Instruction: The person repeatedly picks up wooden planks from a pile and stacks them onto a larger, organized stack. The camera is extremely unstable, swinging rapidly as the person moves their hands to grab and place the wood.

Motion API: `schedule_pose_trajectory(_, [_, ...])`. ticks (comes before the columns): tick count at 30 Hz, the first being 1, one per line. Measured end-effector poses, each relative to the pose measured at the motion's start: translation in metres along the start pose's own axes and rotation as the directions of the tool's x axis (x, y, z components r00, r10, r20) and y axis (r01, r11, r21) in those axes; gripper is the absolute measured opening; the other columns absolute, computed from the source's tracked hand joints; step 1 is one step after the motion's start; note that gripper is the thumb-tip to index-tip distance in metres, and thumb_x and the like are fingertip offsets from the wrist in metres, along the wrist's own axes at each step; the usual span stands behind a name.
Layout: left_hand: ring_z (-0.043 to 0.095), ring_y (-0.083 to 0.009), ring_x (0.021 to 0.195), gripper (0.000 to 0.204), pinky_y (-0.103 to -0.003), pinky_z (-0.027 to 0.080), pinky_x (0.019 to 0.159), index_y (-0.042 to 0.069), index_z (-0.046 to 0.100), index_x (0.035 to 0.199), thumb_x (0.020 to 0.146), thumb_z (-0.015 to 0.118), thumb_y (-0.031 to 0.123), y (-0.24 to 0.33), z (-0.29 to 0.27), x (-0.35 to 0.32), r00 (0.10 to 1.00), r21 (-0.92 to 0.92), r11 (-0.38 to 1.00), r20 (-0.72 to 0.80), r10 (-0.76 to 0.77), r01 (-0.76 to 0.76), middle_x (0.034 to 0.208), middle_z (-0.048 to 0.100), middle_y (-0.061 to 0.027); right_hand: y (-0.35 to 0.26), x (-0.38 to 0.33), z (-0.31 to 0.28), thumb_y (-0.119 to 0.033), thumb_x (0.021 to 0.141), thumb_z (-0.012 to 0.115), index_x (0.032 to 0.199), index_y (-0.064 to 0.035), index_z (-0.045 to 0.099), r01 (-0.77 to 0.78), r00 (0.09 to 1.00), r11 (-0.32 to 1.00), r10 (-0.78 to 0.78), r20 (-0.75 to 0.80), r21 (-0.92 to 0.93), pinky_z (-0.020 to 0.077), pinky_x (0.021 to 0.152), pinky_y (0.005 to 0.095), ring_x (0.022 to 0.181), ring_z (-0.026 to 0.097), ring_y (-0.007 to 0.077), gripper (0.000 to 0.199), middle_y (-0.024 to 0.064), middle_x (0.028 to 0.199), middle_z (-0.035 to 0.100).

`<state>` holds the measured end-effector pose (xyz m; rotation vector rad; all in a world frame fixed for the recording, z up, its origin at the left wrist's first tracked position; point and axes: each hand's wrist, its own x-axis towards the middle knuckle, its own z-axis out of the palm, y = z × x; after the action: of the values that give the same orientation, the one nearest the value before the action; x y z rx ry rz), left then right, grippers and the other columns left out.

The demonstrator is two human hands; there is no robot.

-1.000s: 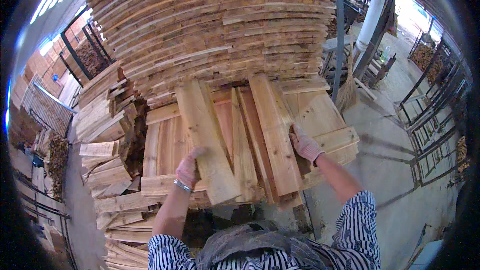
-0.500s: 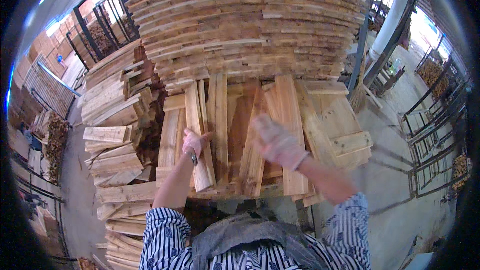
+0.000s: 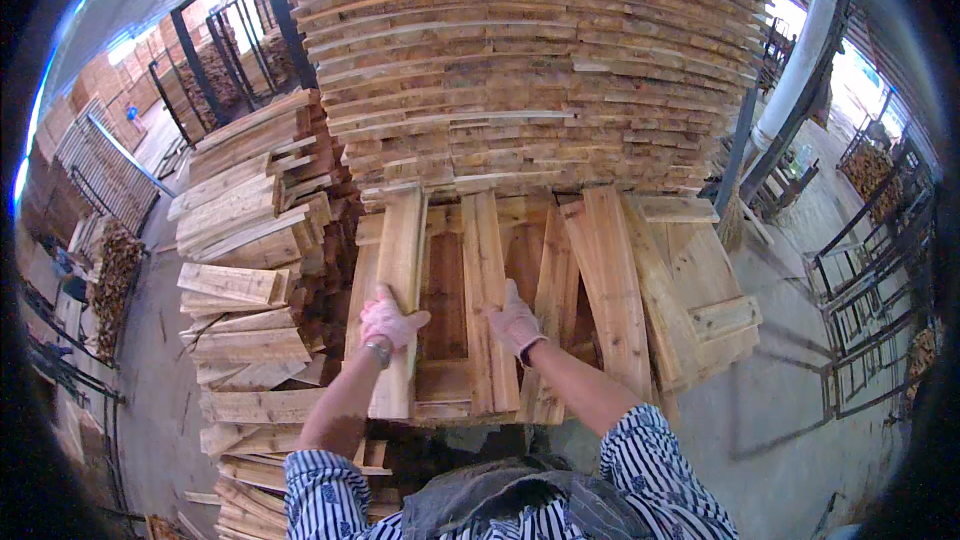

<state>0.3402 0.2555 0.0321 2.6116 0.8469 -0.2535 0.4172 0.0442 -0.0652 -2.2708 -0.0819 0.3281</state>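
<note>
A pale wooden plank point(image 3: 400, 250) lies lengthwise at the left of a row of planks. My gloved left hand point(image 3: 388, 323) spans it, fingers at its left edge and thumb past its right edge. Another narrow plank point(image 3: 483, 240) lies just to the right. At that plank's right edge is my gloved right hand point(image 3: 515, 325), its thumb over the top and its fingers along the side. The undersides of both planks are hidden. Farther right, a slanted plank point(image 3: 555, 285) and a wider plank point(image 3: 612, 290) lie side by side.
A tall stack of boards point(image 3: 540, 70) rises right behind the row. Uneven piled boards point(image 3: 235, 205) stand on the left. A broom point(image 3: 733, 225) leans near a pale post point(image 3: 800, 70) at the right, and dark metal racks point(image 3: 870, 290) stand beyond.
My right hand, blurred by motion before, has come down against the narrow plank. The plank under my left hand lies at a different angle. The whole view has shifted slightly.
</note>
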Motion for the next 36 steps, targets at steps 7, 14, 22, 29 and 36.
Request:
schedule_pose_trajectory(7, [0.055,-0.0397,0.129,0.114,-0.045,0.05,0.106,0.002,0.027,0.154,0.07,0.084,0.053,-0.037,-0.019,0.014,1.0,-0.205,0.979,-0.022,0.0,-0.005,0.137,0.053,-0.0262,-0.021,0.003,-0.011,-0.043,0.097,0.054,0.153,0.0013,0.028,0.101,0.986,0.985,-0.081,0.145,-0.14,0.0496,0.102,0.0473,0.12,0.062,0.045,0.076,0.0379,0.14,0.051])
schedule_pose_trajectory(14, [0.052,-0.0424,0.132,0.105,-0.051,0.045,0.108,0.0,0.024,0.156,0.086,0.067,0.066,-0.091,-0.002,0.033,0.995,0.04,0.996,-0.057,-0.084,0.086,0.148,0.045,-0.0265,-0.054,-0.014,0.035,-0.054,0.098,0.046,0.164,-0.0059,0.006,0.072,0.98,0.975,-0.03,0.194,-0.209,0.0379,0.115,0.0523,0.138,0.045,0.0499,0.091,0.0364,0.157,0.033])
schedule_pose_trajectory(22, [0.056,-0.0439,0.127,0.083,-0.048,0.049,0.105,0.007,0.034,0.15,0.086,0.074,0.041,-0.104,0.005,0.042,0.988,-0.255,0.957,-0.03,-0.149,0.137,0.141,0.051,-0.0276,-0.081,-0.036,0.022,-0.057,0.096,0.057,0.162,-0.0035,0.004,0.024,0.952,0.979,0.039,0.303,-0.202,0.0441,0.11,0.0493,0.132,0.052,0.0471,0.101,0.0348,0.146,0.048])
schedule_pose_trajectory(29, [0.056,-0.0435,0.128,0.079,-0.046,0.049,0.106,0.006,0.041,0.145,0.081,0.079,0.031,-0.079,-0.002,0.047,0.966,-0.293,0.927,-0.035,-0.256,0.235,0.141,0.051,-0.0268,-0.08,-0.015,0.024,-0.054,0.096,0.06,0.161,-0.0011,0.008,0.08,0.963,0.97,-0.015,0.271,-0.23,0.0464,0.106,0.0511,0.127,0.057,0.0446,0.099,0.0318,0.14,0.055])
schedule_pose_trajectory(36, [0.066,-0.0413,0.114,0.065,-0.045,0.053,0.098,0.0,0.052,0.132,0.08,0.078,0.03,-0.104,0.017,0.065,0.987,-0.338,0.94,-0.131,-0.093,0.044,0.125,0.066,-0.0273,-0.085,-0.032,-0.018,-0.049,0.091,0.065,0.146,-0.0043,0.038,0.132,0.961,0.951,-0.054,0.271,-0.279,0.0508,0.096,0.0565,0.128,0.054,0.0467,0.076,0.0339,0.143,0.049])
